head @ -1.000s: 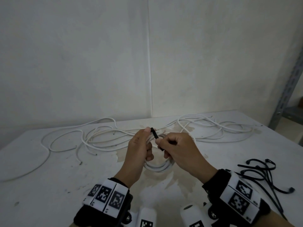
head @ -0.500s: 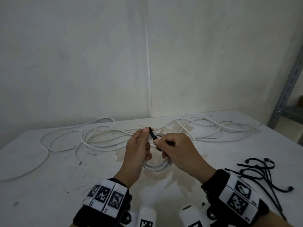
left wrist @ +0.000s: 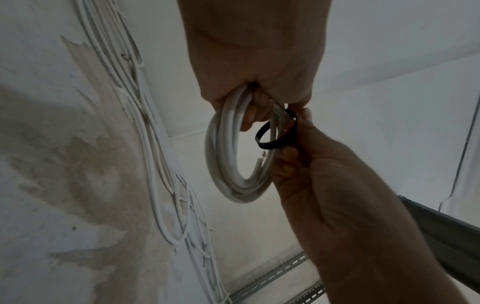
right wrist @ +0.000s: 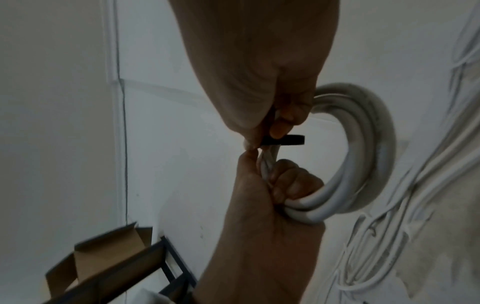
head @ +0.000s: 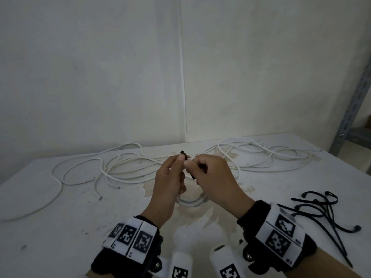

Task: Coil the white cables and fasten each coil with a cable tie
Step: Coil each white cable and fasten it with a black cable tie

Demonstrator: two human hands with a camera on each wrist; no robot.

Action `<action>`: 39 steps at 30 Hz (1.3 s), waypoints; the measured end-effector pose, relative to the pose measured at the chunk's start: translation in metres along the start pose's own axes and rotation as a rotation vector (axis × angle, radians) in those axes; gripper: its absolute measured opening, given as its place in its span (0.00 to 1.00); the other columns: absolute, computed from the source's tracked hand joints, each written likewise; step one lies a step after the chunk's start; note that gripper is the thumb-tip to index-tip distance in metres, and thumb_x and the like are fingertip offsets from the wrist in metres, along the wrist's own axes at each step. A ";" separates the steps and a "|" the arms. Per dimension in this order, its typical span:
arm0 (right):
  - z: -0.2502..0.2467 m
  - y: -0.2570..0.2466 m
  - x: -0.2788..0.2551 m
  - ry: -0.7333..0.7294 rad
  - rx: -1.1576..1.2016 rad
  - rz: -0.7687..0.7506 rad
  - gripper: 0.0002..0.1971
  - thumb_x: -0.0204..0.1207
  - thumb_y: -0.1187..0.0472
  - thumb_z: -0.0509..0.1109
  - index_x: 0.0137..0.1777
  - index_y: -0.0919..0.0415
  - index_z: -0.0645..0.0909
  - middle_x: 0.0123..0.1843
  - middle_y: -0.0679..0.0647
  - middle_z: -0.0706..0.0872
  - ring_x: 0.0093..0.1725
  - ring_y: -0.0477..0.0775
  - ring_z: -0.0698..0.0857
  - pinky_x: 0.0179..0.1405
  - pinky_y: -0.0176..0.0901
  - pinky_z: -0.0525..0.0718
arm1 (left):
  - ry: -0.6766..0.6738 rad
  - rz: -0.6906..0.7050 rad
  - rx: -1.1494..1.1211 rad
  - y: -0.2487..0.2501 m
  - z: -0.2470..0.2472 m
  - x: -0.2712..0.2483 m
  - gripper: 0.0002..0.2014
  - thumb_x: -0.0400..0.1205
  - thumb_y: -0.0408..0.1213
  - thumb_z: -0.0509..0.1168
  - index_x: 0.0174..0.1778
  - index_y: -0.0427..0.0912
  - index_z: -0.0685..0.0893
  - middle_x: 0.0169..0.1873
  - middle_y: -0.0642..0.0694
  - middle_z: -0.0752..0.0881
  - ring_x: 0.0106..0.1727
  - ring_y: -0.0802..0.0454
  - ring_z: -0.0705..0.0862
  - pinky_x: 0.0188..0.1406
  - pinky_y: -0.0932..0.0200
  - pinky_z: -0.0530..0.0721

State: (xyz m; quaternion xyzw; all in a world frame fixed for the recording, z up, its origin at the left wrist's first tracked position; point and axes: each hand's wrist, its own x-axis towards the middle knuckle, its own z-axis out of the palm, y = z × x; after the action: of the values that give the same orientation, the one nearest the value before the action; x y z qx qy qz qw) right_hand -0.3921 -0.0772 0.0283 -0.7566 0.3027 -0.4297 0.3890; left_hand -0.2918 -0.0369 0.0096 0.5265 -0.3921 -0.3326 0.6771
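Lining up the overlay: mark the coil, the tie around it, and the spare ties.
white coil (left wrist: 221, 164), left wrist view, left curve.
black tie (left wrist: 270, 145), left wrist view, loop bottom.
spare ties (head: 329, 209), head view, crossing strands.

You have two hands in view: your left hand (head: 170, 177) and right hand (head: 212, 177). Between them there is one coiled white cable (left wrist: 228, 164) and one black cable tie (left wrist: 270, 142) looped on it. Loose white cables (head: 124, 167) lie on the one table (head: 60, 227); their count cannot be told. Spare black cable ties (head: 329, 209) form one pile, several in number.
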 end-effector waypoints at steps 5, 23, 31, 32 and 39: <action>0.001 0.002 -0.004 -0.061 -0.037 -0.084 0.08 0.75 0.62 0.70 0.37 0.64 0.84 0.29 0.49 0.79 0.29 0.43 0.77 0.32 0.30 0.74 | 0.075 0.023 0.002 0.002 -0.006 0.004 0.14 0.82 0.46 0.59 0.41 0.41 0.84 0.17 0.54 0.69 0.18 0.60 0.65 0.19 0.65 0.67; -0.013 0.005 -0.007 0.119 0.099 -0.034 0.10 0.73 0.58 0.72 0.31 0.56 0.80 0.25 0.48 0.80 0.27 0.44 0.76 0.30 0.35 0.76 | 0.056 0.067 0.060 0.007 -0.006 0.000 0.08 0.81 0.41 0.63 0.43 0.44 0.86 0.12 0.58 0.70 0.16 0.62 0.66 0.16 0.69 0.65; -0.023 0.001 0.010 -0.016 0.014 -0.002 0.10 0.77 0.57 0.67 0.42 0.61 0.86 0.43 0.51 0.84 0.42 0.51 0.83 0.46 0.41 0.78 | -0.074 0.131 0.184 0.011 0.001 -0.009 0.07 0.80 0.39 0.64 0.46 0.45 0.87 0.16 0.60 0.79 0.17 0.62 0.70 0.17 0.68 0.69; -0.024 0.000 0.010 -0.019 0.010 -0.012 0.09 0.77 0.58 0.68 0.40 0.60 0.86 0.42 0.51 0.84 0.43 0.54 0.83 0.46 0.43 0.79 | -0.075 0.127 0.180 0.011 0.002 -0.010 0.07 0.80 0.39 0.63 0.45 0.45 0.87 0.15 0.59 0.77 0.17 0.62 0.69 0.17 0.68 0.68; -0.028 -0.008 0.013 -0.009 -0.052 -0.077 0.09 0.77 0.63 0.68 0.35 0.56 0.82 0.32 0.47 0.84 0.33 0.43 0.80 0.37 0.34 0.78 | -0.048 0.153 0.191 0.013 0.008 -0.007 0.09 0.80 0.38 0.64 0.35 0.48 0.86 0.17 0.62 0.80 0.20 0.67 0.75 0.21 0.75 0.69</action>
State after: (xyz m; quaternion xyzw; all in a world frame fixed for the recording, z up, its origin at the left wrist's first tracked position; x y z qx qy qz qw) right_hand -0.4102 -0.0927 0.0493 -0.7794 0.2826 -0.4332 0.3537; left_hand -0.3018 -0.0314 0.0220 0.5488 -0.4772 -0.2539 0.6377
